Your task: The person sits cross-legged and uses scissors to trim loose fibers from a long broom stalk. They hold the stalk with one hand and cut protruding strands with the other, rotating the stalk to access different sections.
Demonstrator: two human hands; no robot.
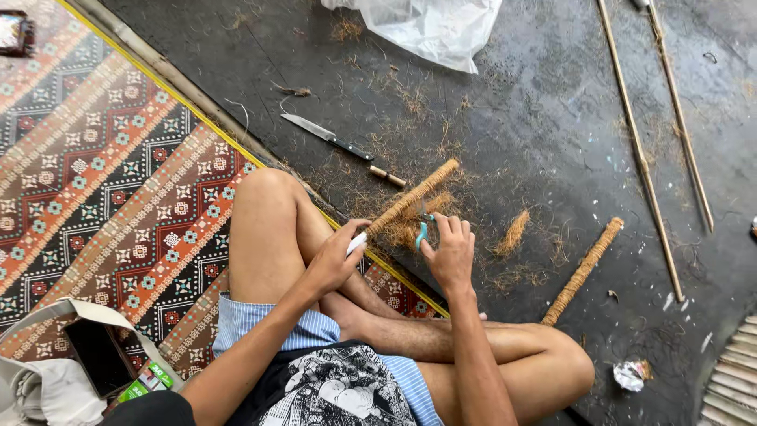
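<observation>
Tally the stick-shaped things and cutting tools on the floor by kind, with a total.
Fibre-wrapped poles: 2, one held in the left hand at, one lying at
Bare thin sticks: 2
Knives: 1
Teal-handled scissors: 1, in the right hand
Total: 6

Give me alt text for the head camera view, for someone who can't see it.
Seated cross-legged on a patterned mat, a person holds a fibre-wrapped stick in the left hand while the right hand works small teal-handled scissors against it. A knife, a second wrapped stick and loose fibre lie on the dark floor.
</observation>
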